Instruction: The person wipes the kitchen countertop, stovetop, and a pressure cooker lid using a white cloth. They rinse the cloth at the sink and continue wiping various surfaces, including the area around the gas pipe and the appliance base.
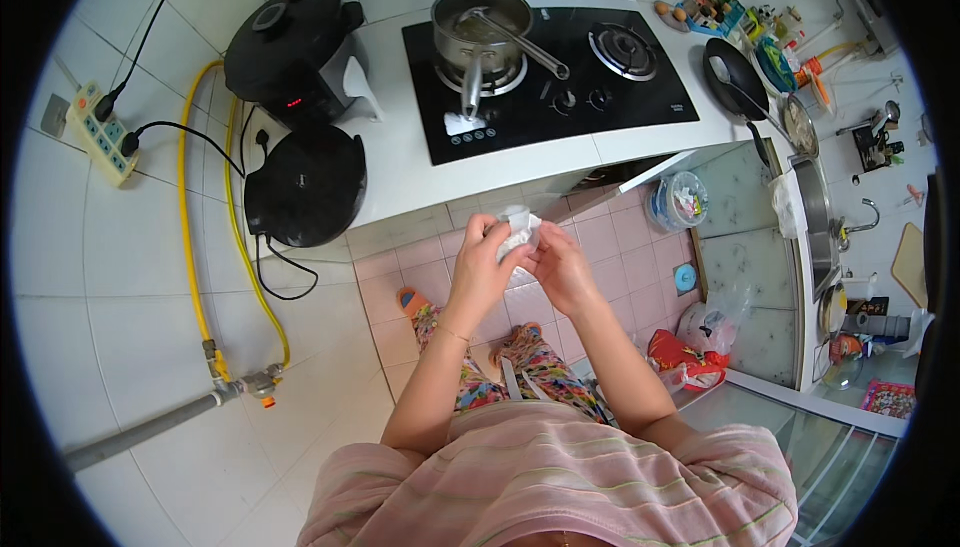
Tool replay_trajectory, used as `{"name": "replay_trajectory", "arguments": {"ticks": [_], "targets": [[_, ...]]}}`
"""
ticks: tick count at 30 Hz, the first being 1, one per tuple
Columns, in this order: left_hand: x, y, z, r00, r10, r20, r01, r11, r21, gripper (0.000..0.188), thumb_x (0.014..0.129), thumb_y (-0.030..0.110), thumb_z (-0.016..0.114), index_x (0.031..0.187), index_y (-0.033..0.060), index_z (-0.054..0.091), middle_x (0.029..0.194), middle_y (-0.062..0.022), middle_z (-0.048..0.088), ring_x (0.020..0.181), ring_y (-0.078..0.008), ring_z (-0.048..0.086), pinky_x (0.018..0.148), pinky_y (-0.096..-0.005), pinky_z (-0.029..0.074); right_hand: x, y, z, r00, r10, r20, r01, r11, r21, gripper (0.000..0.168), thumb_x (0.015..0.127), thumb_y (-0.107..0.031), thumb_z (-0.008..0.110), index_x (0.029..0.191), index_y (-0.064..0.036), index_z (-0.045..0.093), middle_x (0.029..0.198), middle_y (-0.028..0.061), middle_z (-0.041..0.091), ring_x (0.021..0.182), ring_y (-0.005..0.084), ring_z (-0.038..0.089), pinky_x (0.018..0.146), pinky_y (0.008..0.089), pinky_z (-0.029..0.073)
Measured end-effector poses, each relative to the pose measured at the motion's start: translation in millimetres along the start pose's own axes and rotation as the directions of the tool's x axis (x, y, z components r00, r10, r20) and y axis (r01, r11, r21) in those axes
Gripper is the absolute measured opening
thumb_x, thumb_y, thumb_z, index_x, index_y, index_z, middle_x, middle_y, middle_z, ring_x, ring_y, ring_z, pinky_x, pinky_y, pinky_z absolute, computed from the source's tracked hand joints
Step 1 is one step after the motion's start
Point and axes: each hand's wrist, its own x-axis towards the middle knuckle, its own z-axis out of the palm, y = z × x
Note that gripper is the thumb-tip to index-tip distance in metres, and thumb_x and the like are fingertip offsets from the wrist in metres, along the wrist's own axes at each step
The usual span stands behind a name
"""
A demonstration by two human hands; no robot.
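Note:
My left hand [481, 258] grips a small clear plastic bag [517, 232] with white contents, held in front of my body over the floor. Against the bag's right side rest the bent fingers of my right hand [559, 262]; whether they pinch it is hard to tell. Beyond my hands, a steel saucepan [480, 36] stands on the left burner of the black gas hob [555, 108], with a long-handled utensil [525, 44] leaning in it. A folded white cloth or paper [463, 123] lies beneath the pan's handle.
A black electric cooker [292, 59] and a round black appliance [307, 187] stand left of the hob. To the right are a black frying pan [731, 81] and a sink [817, 202]. A cabinet door [652, 172] stands ajar near a waste bin [677, 202]. Bags [686, 359] lie on the floor.

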Motion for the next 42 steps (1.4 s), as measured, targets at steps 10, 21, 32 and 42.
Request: {"name": "replay_trajectory", "arguments": {"ticks": [10,21,32,42], "targets": [[118.5,-130.6,-1.2,0.875,0.169,-0.453,0.069,0.884,0.463,0.021,0.090,-0.003,0.052,0.110,-0.0006,0.060,0.112,-0.0191,0.062,0.110,-0.0388,0.056,0.097,-0.0435,0.044,-3.2,-21.0,-75.0,0.990,0.135,-0.038,-0.140,0.963,-0.229,0.031,0.103,-0.018,0.050,0.125,0.001,0.060,0.122,0.0171,0.066,0.109,0.0275,0.068,0.095,0.0375,0.054],[166.1,-238.8,-33.3,0.990,0.143,0.015,-0.123,0.786,0.605,0.048,0.099,0.017,0.052,0.145,0.0049,0.048,0.154,-0.0210,0.039,0.144,-0.0408,0.033,0.119,-0.0483,0.026,30.0,-18.4,-170.0,0.911,0.183,-0.371,-0.239,0.965,-0.112,0.023,0.102,-0.015,0.046,0.110,0.001,0.060,0.105,0.0169,0.070,0.096,0.0262,0.070,0.086,0.0374,0.056],[83.4,-169.2,87.5,0.985,0.079,-0.153,0.050,0.717,0.695,0.063,0.099,0.033,0.054,0.151,0.0016,0.039,0.158,-0.0244,0.032,0.148,-0.0408,0.026,0.119,-0.0531,0.022,58.1,-31.7,-149.4,0.924,0.165,-0.345,-0.199,0.978,-0.064,0.023,0.102,-0.013,0.045,0.113,0.003,0.059,0.103,0.0157,0.069,0.095,0.0249,0.070,0.085,0.0348,0.056],[139.9,-89.1,246.5,0.992,0.118,0.043,-0.122,0.829,0.546,0.063,0.097,0.034,0.057,0.149,0.0022,0.041,0.157,-0.0263,0.033,0.150,-0.0396,0.022,0.122,-0.0495,0.014,25.6,-52.8,-192.6,0.878,0.142,-0.458,-0.151,0.988,0.016,0.023,0.102,-0.011,0.044,0.112,0.001,0.061,0.103,0.0145,0.070,0.093,0.0227,0.071,0.082,0.0314,0.056]]}}
